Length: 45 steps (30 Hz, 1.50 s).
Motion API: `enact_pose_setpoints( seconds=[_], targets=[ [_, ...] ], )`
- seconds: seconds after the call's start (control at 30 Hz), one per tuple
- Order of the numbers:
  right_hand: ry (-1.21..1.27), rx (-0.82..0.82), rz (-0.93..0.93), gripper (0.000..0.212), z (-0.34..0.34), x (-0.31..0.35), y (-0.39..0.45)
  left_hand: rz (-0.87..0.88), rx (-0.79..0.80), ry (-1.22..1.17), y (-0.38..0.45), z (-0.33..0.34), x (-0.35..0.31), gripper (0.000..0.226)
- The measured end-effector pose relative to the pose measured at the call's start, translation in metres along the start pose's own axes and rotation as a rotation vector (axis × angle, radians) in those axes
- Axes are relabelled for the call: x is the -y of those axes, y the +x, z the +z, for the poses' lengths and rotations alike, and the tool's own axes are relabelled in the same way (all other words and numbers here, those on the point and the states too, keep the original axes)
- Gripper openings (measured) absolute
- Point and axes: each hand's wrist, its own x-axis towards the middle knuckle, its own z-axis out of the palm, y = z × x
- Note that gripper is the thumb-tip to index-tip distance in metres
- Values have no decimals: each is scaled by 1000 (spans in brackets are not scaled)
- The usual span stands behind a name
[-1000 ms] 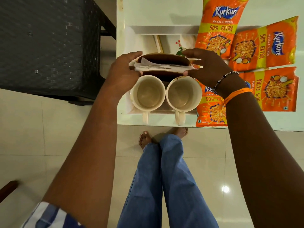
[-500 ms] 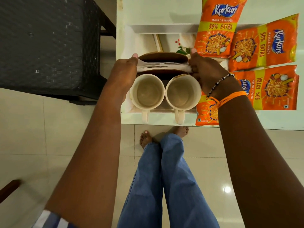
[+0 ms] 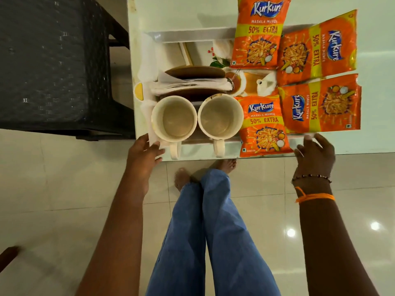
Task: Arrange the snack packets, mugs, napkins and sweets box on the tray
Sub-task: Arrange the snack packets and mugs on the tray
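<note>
The white tray (image 3: 192, 35) sits on a pale table (image 3: 374, 50), loaded. Two cream mugs stand side by side at its near edge, touching rim to rim: the left mug (image 3: 174, 119) and the right mug (image 3: 220, 116), both empty and with handles pointing toward the person. Just behind them lies a brown oval sweets box (image 3: 194, 72) with a stack of white napkins (image 3: 192, 84) draped across its middle. Four orange snack packets fill the right side: the far packet (image 3: 260, 33) upright, a far-right packet (image 3: 316, 48) turned sideways, a near-right packet (image 3: 320, 105) also sideways, and a near packet (image 3: 264, 124) overhanging the tray's front rim (its lower edge reaches the table's edge).

The left hand (image 3: 143, 154) has its fingers curled at the tray's near-left corner, touching the rim, though whether it truly grips is hard to tell from this angle. The right hand (image 3: 315, 153) rests at the near-right corner with fingers spread loosely, holding nothing. A dark woven chair (image 3: 53, 60) stands to the left of the table.
</note>
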Motion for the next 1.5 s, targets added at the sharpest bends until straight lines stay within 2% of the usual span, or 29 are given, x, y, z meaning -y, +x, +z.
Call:
enact_pose_setpoints(
  seconds=[0.07,0.2,0.33,0.43,0.7,0.87,0.93,1.03,1.17,1.5],
  targets=[
    [56,7,7,17,-1,-6,5,18,46,-70,-2,0,7,38],
    [101,4,18,35,-4,-5,20,41,18,-144,3,1,2,40],
    [15,151,37,28,-6,-1,30,76,-19,-153,1,4,3,35],
    [31,188,55,29,-9,0,37,108,-54,-141,2,4,4,34],
    [30,191,52,28,-22,19,60,207,5,-76,1,28,-21,30],
    [9,204,-30,18,-27,50,100,233,43,-93,0,76,-56,28],
    [60,167,-9,26,-32,68,123,230,68,-84,-1,104,-69,28],
    [34,175,15,19,-39,95,165,230,71,-94,-4,147,-86,24],
    [22,203,54,29,-53,129,224,209,72,-129,-6,207,-107,26],
    [111,244,72,19,-57,160,278,178,-24,-138,-15,273,-120,32]
  ],
)
